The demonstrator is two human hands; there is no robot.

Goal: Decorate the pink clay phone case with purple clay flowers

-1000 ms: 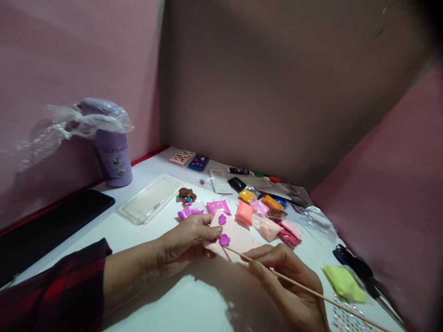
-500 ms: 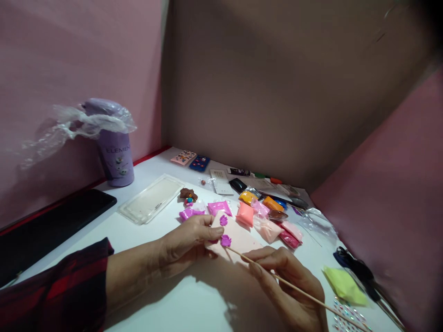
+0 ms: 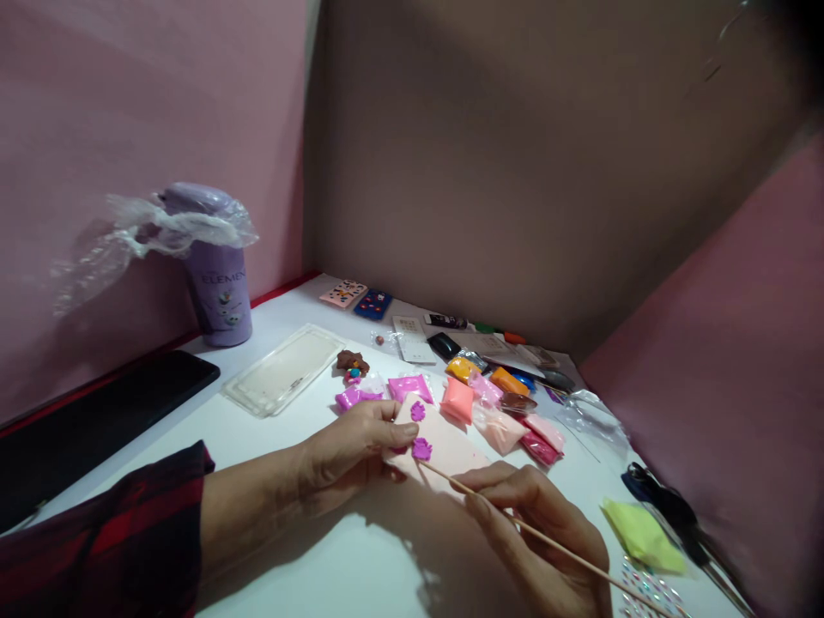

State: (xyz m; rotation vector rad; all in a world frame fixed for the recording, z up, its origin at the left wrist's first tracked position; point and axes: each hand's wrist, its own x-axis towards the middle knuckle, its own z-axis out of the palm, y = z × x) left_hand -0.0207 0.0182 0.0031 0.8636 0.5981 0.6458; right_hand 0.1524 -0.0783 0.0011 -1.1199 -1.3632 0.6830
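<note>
The right hand's (image 3: pixel 544 525) fingers grip a thin wooden stick (image 3: pixel 444 477), its long axis running back past them to the near right, its tip ahead-left beside the nearer of 2 magenta shapes (image 3: pixel 421 449) (whether touching, I cannot tell). The left hand's (image 3: pixel 357 442) fingers, nearer those shapes, pinch the pale pink card (image 3: pixel 447 439) over the white desk (image 3: pixel 302 579), with coloured packets (image 3: pixel 457 400) just beyond them.

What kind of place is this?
Looks like a craft corner, probably a tabletop hobby setup. What shows it: colored packets that look like modelling clay, a scatter of small shiny gems, and the right hand holding a thin stick near a magenta flower-like shape.
</note>
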